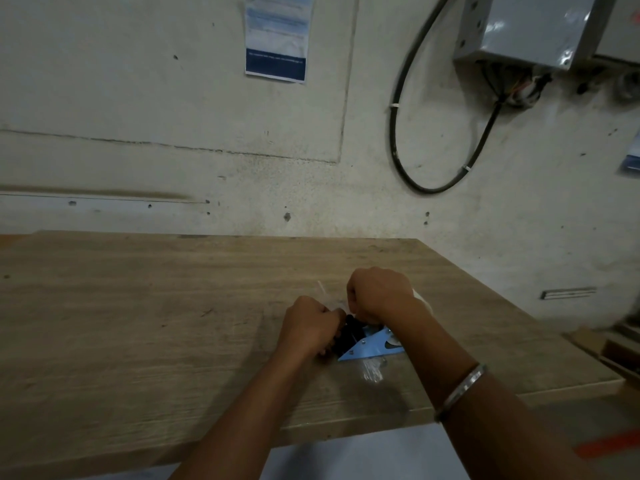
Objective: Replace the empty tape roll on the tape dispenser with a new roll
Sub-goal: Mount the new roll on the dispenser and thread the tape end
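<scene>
A blue tape dispenser (372,348) with black front parts lies on the wooden table (138,306), right of centre. My left hand (308,327) is closed around its black front end. My right hand (379,294) is closed over the top of the dispenser, pinching something at the black roller; a white roll edge (424,301) peeks out behind the wrist. A thin clear tape strip (323,292) runs up and left from between the hands. The roll is mostly hidden by my right hand.
A crumpled bit of clear tape (372,372) lies just in front of the dispenser. The table's right edge (519,313) slants close by. A black cable (408,161) and a grey metal box (526,29) hang on the wall behind.
</scene>
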`<state>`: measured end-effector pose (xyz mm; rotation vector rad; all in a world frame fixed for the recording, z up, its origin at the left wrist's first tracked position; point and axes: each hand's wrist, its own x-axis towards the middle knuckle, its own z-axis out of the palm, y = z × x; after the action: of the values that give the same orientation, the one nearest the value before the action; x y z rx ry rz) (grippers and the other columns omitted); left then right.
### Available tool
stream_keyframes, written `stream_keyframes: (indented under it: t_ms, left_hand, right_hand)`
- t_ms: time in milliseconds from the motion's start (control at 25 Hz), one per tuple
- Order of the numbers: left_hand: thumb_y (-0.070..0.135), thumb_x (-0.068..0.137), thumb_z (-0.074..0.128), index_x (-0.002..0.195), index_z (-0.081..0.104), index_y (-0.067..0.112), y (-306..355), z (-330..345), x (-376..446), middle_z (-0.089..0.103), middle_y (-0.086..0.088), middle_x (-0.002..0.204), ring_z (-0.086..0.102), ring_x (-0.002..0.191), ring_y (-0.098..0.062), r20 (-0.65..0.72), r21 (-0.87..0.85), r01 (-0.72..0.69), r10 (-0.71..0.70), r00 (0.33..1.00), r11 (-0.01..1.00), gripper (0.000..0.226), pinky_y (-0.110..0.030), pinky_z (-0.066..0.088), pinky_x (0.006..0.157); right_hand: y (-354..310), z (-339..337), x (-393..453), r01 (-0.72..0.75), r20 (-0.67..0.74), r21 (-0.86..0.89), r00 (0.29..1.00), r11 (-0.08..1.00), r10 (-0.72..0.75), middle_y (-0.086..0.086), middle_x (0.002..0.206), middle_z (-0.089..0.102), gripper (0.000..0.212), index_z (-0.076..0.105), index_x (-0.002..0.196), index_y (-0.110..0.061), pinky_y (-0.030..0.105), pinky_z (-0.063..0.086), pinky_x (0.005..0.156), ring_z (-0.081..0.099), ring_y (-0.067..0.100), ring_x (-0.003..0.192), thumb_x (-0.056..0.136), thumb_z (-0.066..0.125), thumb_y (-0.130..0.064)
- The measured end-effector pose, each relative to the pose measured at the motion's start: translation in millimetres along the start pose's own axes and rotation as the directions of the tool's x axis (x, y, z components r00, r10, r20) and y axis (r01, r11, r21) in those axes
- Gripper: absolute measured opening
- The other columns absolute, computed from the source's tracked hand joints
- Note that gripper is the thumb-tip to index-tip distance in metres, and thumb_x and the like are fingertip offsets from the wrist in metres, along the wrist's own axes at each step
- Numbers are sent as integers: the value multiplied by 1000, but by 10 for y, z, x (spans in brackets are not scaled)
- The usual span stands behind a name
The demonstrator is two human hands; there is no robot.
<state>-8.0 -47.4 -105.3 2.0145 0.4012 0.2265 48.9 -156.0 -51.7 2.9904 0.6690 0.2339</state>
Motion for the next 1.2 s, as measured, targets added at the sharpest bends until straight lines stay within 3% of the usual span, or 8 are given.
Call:
stream_keyframes:
  t_ms: [200,360,560,760,840,1000,1200]
  left_hand:
    - [29,81,62,67,70,6,29,-3,-41,66,-7,56,57,41,-18,-6,10,35,-35,999,999,28,-23,42,44]
    - [24,76,63,64,69,4,43,-30,-36,60,-5,48,50,34,-17,23,-37,96,-95,995,995,24,-19,37,39]
    - [26,84,65,70,67,6,1,-43,-34,58,-4,47,48,33,-14,64,-21,39,-38,997,999,25,-17,35,37]
    - [14,85,67,82,71,16,-71,-30,-41,70,-6,67,61,43,-11,66,-82,-75,80,995,994,5,-22,46,39]
    - [11,85,68,85,75,17,-79,-44,-63,74,-8,74,66,50,-13,53,-84,-115,120,991,990,10,-24,52,44]
    - [10,83,72,79,79,13,-73,-60,-76,75,-10,69,69,53,-16,31,-67,-145,147,989,987,8,-32,62,54]
    - [12,83,68,71,75,11,-70,-21,-69,73,-8,62,70,50,-17,-4,-70,-143,143,990,987,14,-33,61,51]
  right_hand:
    - [93,-35,-3,80,60,107,994,991,-86,-6,80,68,19,69,76,-26,32,54,68,64,18,77,77,63,-8]
    - [160,-110,-29,95,113,201,986,975,-120,-10,68,61,25,63,70,-26,28,49,60,61,13,68,73,72,-4]
    - [95,-110,-37,96,66,146,992,985,-107,-2,77,74,13,75,73,-22,37,61,71,69,18,73,75,71,-9]
    - [96,-92,-41,78,94,95,992,992,-87,-1,82,76,9,77,76,-23,38,61,74,71,18,75,77,73,-15]
    - [88,-102,-21,64,127,84,989,994,-74,-2,83,76,9,78,77,-24,37,61,74,71,17,74,77,74,-16]
    - [72,-107,15,42,148,69,988,997,-52,1,82,76,7,79,80,-21,38,62,72,71,20,75,74,76,-17]
    - [80,-67,36,-7,124,60,992,998,-1,-1,81,75,9,80,82,-21,31,58,65,69,18,71,73,77,-21]
